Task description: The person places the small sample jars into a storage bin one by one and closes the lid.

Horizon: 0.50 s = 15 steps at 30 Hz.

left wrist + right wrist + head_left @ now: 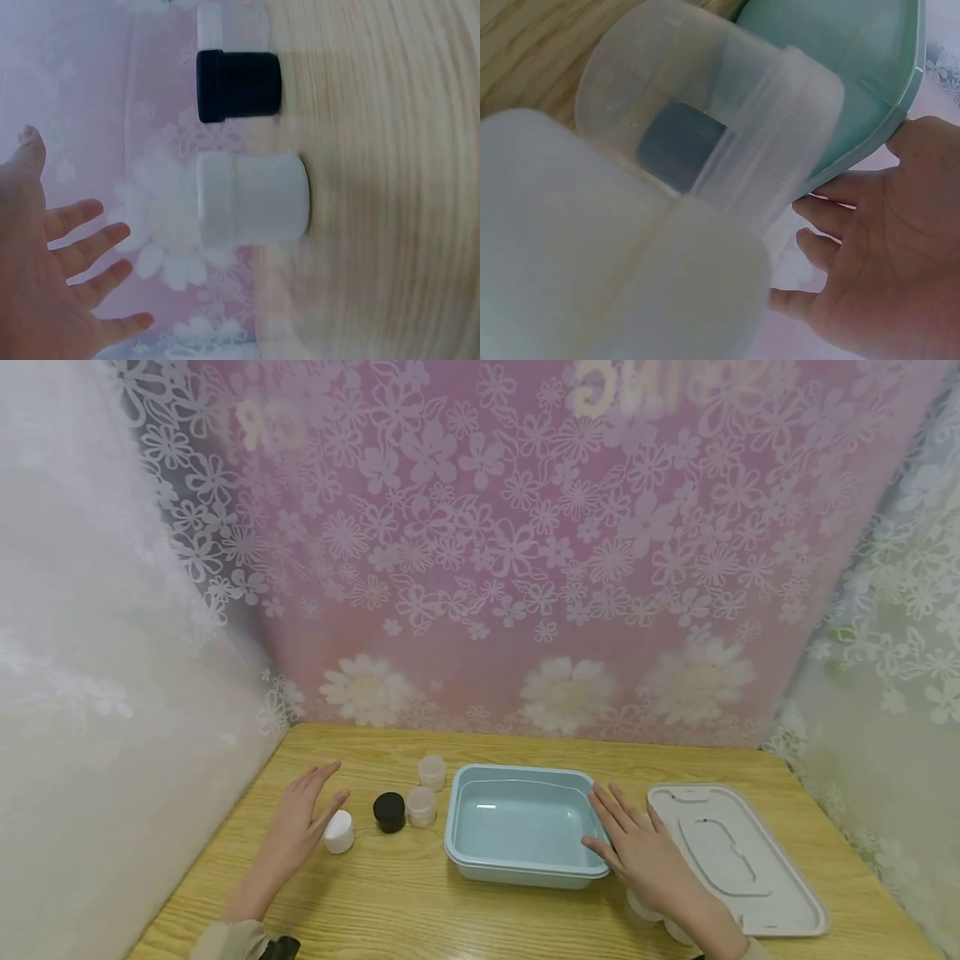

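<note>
My left hand, its fingers spread, hovers beside a white lidded jar on the table. Seen from the left wrist, that white jar stands in front of a black jar, apart from the hand. On the other side, my right hand has its straight fingers right at the right rim of a pale blue plastic tub. Close to the right wrist camera are a clear jar with a dark grey piece showing through it and a whitish jar. Neither hand grips anything.
Two clear jars stand between the black jar and the tub. A flat white lid lies on the wooden table at the right, partly behind my right hand. Flowered curtains enclose the table's back and sides.
</note>
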Motion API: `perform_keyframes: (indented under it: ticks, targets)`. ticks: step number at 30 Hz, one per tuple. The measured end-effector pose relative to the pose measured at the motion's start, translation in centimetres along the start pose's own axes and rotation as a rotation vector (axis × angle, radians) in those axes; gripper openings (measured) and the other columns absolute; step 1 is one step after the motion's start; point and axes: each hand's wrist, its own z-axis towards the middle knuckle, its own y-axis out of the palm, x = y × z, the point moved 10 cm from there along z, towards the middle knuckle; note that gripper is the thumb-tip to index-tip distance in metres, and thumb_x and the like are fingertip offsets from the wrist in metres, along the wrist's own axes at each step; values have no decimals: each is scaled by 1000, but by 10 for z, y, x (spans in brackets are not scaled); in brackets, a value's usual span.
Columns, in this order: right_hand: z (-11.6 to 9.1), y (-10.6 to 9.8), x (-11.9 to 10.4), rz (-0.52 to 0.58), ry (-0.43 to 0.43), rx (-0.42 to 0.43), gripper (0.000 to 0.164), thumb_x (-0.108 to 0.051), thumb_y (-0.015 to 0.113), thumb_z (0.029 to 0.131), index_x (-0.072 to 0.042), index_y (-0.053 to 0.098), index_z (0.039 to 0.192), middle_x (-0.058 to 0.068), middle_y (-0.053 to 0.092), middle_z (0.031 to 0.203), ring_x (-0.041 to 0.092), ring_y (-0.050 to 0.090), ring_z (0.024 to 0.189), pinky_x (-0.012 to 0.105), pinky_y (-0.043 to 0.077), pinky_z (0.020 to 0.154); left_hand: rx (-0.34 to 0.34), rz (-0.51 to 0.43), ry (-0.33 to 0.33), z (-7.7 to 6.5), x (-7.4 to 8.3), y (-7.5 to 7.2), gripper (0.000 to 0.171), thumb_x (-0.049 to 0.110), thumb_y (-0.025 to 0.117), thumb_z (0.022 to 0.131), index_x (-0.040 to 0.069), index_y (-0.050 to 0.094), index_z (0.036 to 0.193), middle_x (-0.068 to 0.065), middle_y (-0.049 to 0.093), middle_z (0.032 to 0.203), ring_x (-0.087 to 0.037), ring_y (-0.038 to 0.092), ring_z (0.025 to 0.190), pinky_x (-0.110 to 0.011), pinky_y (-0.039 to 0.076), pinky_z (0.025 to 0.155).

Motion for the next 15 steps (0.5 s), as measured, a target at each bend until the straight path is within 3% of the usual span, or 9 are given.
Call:
perform_keyframes:
  ticks: [4,11,15]
  targets:
    - [0,2,0,30,13,-20,69,-45,57,102,-10,38,158,11,32,164,36,26,151,71,18,115,-45,-8,-44,-6,-16,-1,55,30,61,103,-2,49,146,-30,51,144,-53,42,134,-71,36,105]
    - [0,-1,0,39,9,-16,69,-46,58,101,-9,40,156,11,35,163,38,27,151,72,20,114,-136,25,-73,-15,-33,9,62,35,77,91,-1,58,138,-26,59,136,-48,57,122,-64,48,98]
    - [0,-3,-1,40,5,-13,69,-45,59,101,-8,41,155,12,36,161,39,28,150,72,21,113,-190,-102,-116,-19,-44,19,64,27,82,87,-3,57,138,-26,61,134,-45,62,116,-55,56,91]
